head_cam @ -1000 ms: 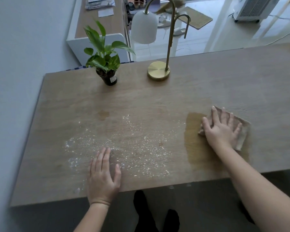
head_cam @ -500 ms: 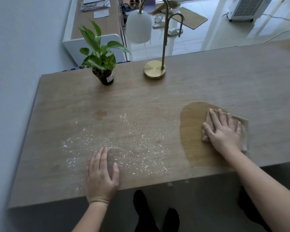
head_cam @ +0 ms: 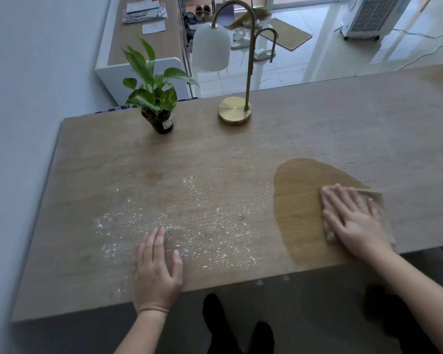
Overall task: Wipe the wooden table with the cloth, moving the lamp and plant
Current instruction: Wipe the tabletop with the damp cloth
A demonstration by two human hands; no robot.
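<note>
Counter (head_cam: 241,154) light brown woodgrain, with a darker brown wet patch (head_cam: 297,205) and white speckled crumbs (head_cam: 184,226); cloth (head_cam: 379,200) beige; lamp (head_cam: 234,113) brass-gold base and stem, white shade; plant (head_cam: 151,90) green leaves flecked yellow, in a black pot with white label.

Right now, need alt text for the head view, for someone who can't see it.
A person's right hand presses a cloth flat on a wooden table, beside a dark wet patch, while the left hand rests flat among scattered white crumbs. A potted plant and a brass lamp stand near the far edge.
</note>
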